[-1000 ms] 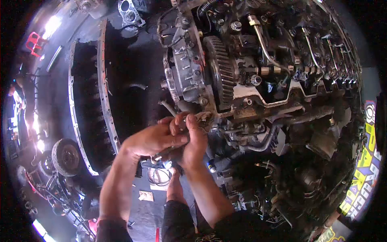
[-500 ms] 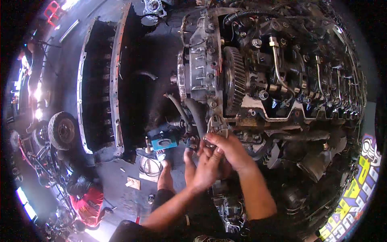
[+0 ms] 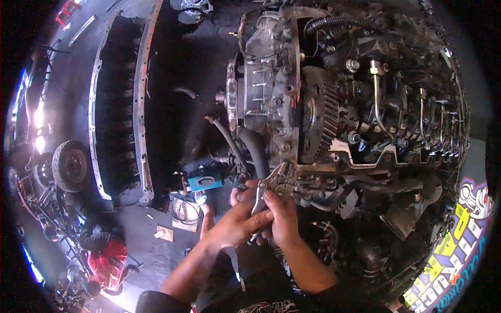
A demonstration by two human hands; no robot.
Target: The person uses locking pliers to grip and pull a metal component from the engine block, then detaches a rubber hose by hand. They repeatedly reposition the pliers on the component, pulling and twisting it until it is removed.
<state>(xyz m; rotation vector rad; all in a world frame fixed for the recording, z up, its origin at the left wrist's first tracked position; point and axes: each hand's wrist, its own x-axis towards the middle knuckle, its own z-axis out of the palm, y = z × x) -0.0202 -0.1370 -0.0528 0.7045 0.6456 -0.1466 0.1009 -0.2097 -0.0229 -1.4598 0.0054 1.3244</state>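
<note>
A pair of silver locking pliers is in both my hands, close to the lower front corner of a large engine. My left hand is wrapped round the handles from the left. With its thumb against the jaw end, my right hand grips the pliers from the other side. The jaws point up and right, overlapping the engine's edge in this view. Just above my hands runs a thick black hose, with a thinner hose to its left.
A toothed gear and metal pipes sit exposed on the engine. A long metal frame stands left. On the floor are a blue box, a wheel and cardboard. A person in red bends over at lower left.
My hands have drawn a little downward, and the pliers now show plainly between them. The view has shifted, so the engine appears slightly farther right.
</note>
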